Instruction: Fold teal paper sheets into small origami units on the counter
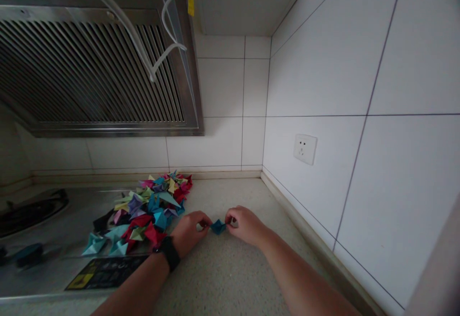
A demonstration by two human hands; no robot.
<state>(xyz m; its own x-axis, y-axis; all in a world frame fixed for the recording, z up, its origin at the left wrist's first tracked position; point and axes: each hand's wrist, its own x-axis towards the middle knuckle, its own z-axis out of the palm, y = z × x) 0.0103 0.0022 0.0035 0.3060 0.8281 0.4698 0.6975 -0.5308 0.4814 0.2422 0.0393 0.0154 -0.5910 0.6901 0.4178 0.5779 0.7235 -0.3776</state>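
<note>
A small dark-blue origami crane (218, 227) is stretched between my two hands, just above the speckled countertop (230, 273). My left hand (190, 229), with a black watch (168, 252) on its wrist, pinches the crane's left tip between thumb and fingers. At the opposite tip, my right hand (245, 226) closes in a similar pinch. The crane's middle shows between the fingertips, while both ends are partly covered by them. Left of my left hand lies a heap of folded paper cranes (153, 205) in red, blue, green, yellow, purple and pink.
The heap spreads over the steel gas stove (46, 277), which has a burner (34, 210) and a knob (28, 254). A slatted range hood (97, 71) hangs above, with a white cable (118, 14) dangling. A socket (305, 149) sits on the tiled right wall (406, 172).
</note>
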